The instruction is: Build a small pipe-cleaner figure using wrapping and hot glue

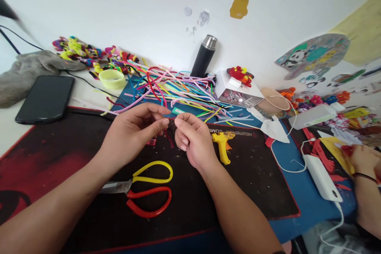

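Over the dark mat (250,182), my left hand (133,127) has its thumb and fingers pinched together near a dark red fuzzy stem that hangs below the fingertips. Close to its right, my right hand (192,139) is curled with thumb against forefinger; whatever is between those fingertips is too small to make out. Scissors (150,202) with one yellow and one red handle lie below my hands, their blades partly behind my left forearm. A yellow glue gun (223,147) rests right of my right hand.
Many coloured pipe cleaners (178,91) are piled behind my hands. A black thermos (204,56) stands against the wall, beside a white box (238,91). A phone (46,99) lies left. At right are a white power strip (323,176), its cable, and another person's hand (366,160).
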Available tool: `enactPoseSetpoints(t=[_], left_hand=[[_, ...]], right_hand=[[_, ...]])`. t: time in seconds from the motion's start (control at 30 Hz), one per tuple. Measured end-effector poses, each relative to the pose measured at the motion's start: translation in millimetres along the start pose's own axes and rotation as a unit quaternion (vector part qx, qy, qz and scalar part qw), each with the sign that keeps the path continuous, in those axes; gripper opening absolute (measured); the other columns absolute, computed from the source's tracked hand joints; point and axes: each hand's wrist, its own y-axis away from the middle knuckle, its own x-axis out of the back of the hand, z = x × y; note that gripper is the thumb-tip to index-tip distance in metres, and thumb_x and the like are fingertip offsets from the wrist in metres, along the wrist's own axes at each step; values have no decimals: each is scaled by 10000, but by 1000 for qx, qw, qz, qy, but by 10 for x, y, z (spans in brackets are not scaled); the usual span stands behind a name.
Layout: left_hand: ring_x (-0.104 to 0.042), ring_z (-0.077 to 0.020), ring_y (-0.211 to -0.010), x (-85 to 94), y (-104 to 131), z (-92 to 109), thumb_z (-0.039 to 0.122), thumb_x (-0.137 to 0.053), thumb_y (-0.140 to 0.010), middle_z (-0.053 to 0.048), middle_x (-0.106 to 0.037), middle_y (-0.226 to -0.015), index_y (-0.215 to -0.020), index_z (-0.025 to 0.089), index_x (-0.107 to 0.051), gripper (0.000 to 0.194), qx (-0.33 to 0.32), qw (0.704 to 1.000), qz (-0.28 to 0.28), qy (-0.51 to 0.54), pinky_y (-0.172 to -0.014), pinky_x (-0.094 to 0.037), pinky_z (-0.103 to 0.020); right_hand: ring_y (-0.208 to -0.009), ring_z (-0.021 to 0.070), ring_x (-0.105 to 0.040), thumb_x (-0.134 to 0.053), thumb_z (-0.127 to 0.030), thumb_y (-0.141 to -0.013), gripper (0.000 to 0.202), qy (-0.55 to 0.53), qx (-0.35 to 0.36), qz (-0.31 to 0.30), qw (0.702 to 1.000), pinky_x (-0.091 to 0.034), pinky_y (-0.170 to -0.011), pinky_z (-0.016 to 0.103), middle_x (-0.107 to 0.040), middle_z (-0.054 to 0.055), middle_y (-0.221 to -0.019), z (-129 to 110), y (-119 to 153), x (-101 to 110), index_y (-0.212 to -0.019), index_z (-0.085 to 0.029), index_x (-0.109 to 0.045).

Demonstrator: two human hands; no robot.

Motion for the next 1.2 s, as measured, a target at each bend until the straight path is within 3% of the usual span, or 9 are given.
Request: enactPoseSetpoints(t=[0.2, 0.53, 0.67, 0.9, 1.2], left_hand=[[-774, -194, -796, -6, 37, -59, 413, -879, -948, -27, -868, -936, -1029, 238, -867, 192, -44, 996, -2, -83, -744, -616, -288], [-753, -190, -784, 31, 35, -9, 397, -782, -1001, -7, -857, -900, -983, 256, -839, 153, -106, 975, -2, -196, -763, -571, -292], [-714, -183, -732, 28, 38, 21, 435, -761, -987, -7, -810, -841, -956, 241, -800, 200, -74, 978, -3, -196, -695, -540, -281], [-570, -149, -596, 25, -2, 89, 472, -799, -931, 23, -666, -673, -834, 231, -707, 276, 30, 994, -18, -100, -566, -460, -247], [-565, -141, -599, 31, -10, 89, 497, -830, -917, 22, -662, -673, -838, 219, -747, 301, 50, 995, -39, -82, -577, -463, -244]], right_hand=[[-422, 66, -313, -890, -389, -906, 249, -8, -8, -25, 1000, -268, -427, 226, -442, -126, -519, 20, 13, -4, -872, -219, -712], [-435, 71, -321, -877, -411, -924, 253, -13, -8, -33, 999, -271, -423, 224, -451, -124, -532, 7, 17, -7, -898, -221, -711], [-452, 77, -331, -868, -434, -935, 264, 6, 0, -30, 1000, -282, -429, 226, -456, -119, -554, 14, 17, -7, -910, -232, -700], [-455, 91, -370, -848, -480, -966, 282, 74, 39, -14, 996, -304, -430, 241, -476, -113, -582, 5, 25, 2, -954, -251, -684], [-538, 114, -444, -806, -490, -1030, 269, 206, 104, -17, 973, -318, -487, 258, -546, -74, -661, 57, 60, 48, -1009, -248, -691]])
